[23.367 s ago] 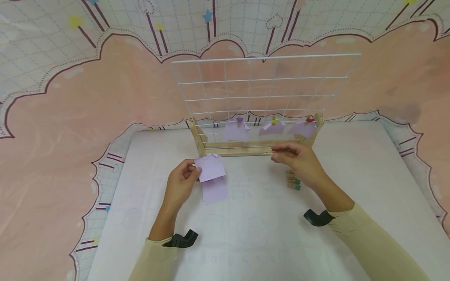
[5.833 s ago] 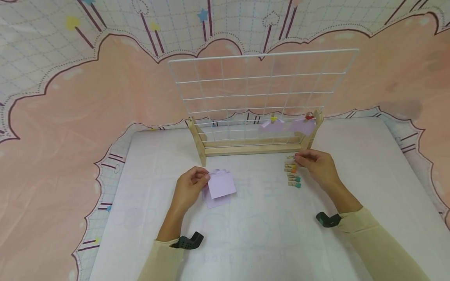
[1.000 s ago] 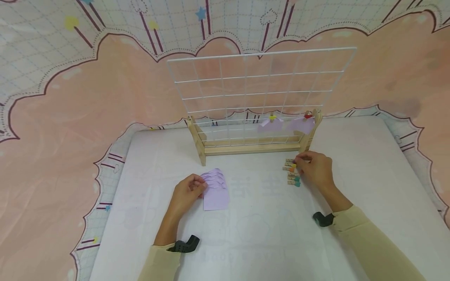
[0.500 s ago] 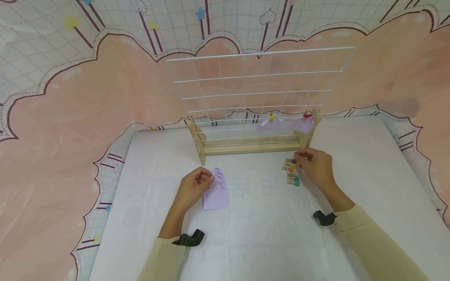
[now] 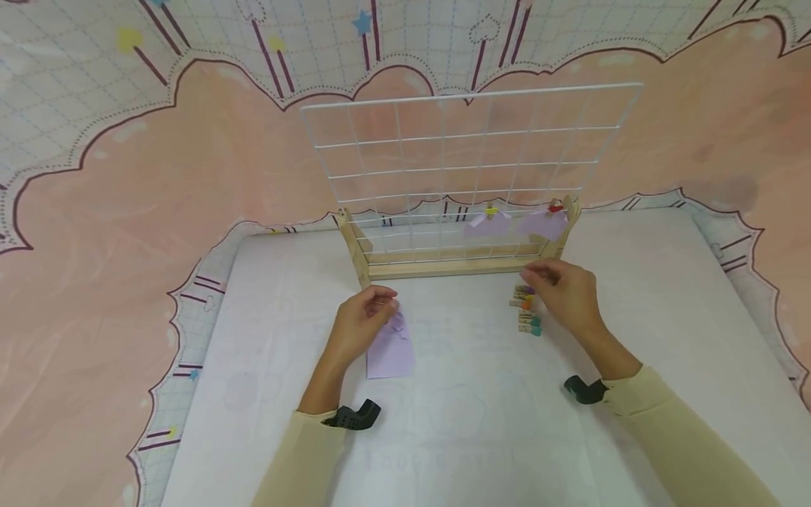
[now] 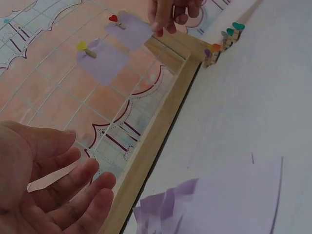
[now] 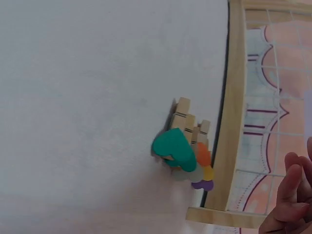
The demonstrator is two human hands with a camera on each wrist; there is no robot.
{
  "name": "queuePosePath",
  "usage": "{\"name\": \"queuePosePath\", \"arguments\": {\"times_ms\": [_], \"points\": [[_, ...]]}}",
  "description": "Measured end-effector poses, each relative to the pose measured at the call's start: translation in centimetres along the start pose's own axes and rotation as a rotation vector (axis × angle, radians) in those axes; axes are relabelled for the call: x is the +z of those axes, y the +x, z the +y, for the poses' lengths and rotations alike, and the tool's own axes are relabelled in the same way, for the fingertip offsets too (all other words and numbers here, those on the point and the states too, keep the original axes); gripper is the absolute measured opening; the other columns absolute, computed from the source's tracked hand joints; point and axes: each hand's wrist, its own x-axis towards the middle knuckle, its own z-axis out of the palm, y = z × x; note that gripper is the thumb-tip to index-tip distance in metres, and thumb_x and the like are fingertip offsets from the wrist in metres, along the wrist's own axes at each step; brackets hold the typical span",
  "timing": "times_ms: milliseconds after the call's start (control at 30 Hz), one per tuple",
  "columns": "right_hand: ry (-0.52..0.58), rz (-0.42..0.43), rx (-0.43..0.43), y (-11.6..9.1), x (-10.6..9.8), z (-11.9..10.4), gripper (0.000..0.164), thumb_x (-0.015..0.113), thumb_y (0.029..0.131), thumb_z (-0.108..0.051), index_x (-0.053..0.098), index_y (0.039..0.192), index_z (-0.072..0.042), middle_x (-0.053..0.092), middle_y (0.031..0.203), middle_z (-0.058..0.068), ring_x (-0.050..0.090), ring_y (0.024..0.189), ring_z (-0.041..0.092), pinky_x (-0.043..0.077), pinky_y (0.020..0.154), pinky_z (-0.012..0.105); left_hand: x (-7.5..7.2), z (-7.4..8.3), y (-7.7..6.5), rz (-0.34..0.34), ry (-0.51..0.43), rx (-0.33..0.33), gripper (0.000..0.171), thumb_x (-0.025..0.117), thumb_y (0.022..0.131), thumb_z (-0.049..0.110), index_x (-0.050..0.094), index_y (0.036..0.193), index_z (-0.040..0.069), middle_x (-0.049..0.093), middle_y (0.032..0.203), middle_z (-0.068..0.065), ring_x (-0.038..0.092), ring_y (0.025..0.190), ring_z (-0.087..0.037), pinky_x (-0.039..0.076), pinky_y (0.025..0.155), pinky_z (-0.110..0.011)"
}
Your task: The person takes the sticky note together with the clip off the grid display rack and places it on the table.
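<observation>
My left hand point(image 5: 361, 327) hovers over the top end of a stack of purple paper notes point(image 5: 389, 359), its fingers loosely bent and holding nothing in the left wrist view. The notes overlap, their upper edges folded up in steps. My right hand point(image 5: 567, 296) is just above and right of a row of small wooden clothespins point(image 5: 526, 320), fingertips close together with nothing showing between them. The clothespins carry coloured hearts, such as green hearts point(image 7: 173, 146), an orange one point(image 7: 203, 153) and a purple one point(image 7: 203, 185).
Behind the hands stands a white wire grid point(image 5: 469, 169) in a wooden base point(image 5: 453, 269). Two purple notes hang on its right side, one by a yellow-topped clothespin point(image 6: 85, 48), the other by a red-heart clothespin point(image 6: 116, 20). All stands on a white tabletop point(image 5: 443, 422).
A third hanging note seen 23.4 seconds ago is off the grid. Both hands have let go of what they held earlier. Lately the left hand moved up and right, the right slightly off the clothespins.
</observation>
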Motion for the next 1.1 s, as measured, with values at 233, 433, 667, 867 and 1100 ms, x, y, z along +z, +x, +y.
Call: {"name": "queuePosePath", "arguments": {"times_ms": [233,433,667,867,1100], "points": [[-0.016,-0.012,-0.042,0.6,-0.6,-1.1,0.022,0.077,0.093,-0.020,0.077,0.107,-0.003,0.076,0.088,0.013,0.065,0.076,0.022,0.044,0.059,0.010,0.1,1.2,1.0,-0.008,0.013,0.041,0.029,0.067,0.100,0.025,0.069,0.125,0.010,0.072,0.120,-0.005,0.070,0.110,-0.024,0.057,0.098,-0.044],[-0.007,-0.029,-0.062,1.2,-1.0,-2.1,0.022,0.076,0.094,-0.020,0.077,0.110,-0.005,0.076,0.092,0.014,0.068,0.079,0.027,0.044,0.063,0.005,0.4,2.4,2.0,-0.022,-0.001,0.069,0.027,0.068,0.099,0.026,0.069,0.124,0.014,0.071,0.120,-0.005,0.070,0.111,-0.025,0.057,0.098,-0.043],[0.000,-0.016,-0.114,2.3,-1.2,-3.3,0.021,0.076,0.093,-0.019,0.077,0.109,-0.005,0.076,0.094,0.015,0.069,0.077,0.027,0.045,0.061,0.005,1.2,3.4,3.4,-0.038,-0.010,0.104,0.028,0.067,0.100,0.026,0.069,0.126,0.014,0.070,0.122,-0.004,0.068,0.112,-0.024,0.058,0.097,-0.042],[0.007,0.001,-0.139,3.2,-1.3,-4.2,0.023,0.077,0.092,-0.020,0.076,0.111,-0.006,0.076,0.093,0.014,0.069,0.077,0.027,0.046,0.064,0.005,2.0,4.3,4.3,-0.032,0.003,0.125,0.031,0.067,0.100,0.026,0.069,0.127,0.012,0.072,0.119,-0.005,0.069,0.111,-0.024,0.059,0.096,-0.041],[0.012,0.039,-0.212,4.4,-1.2,-5.5,0.027,0.080,0.090,-0.018,0.076,0.113,-0.007,0.077,0.090,0.013,0.069,0.072,0.025,0.046,0.065,0.006,3.0,5.2,5.4,-0.008,-0.028,0.160,0.030,0.069,0.099,0.024,0.070,0.126,0.010,0.073,0.114,-0.008,0.071,0.107,-0.025,0.060,0.092,-0.040]]}}
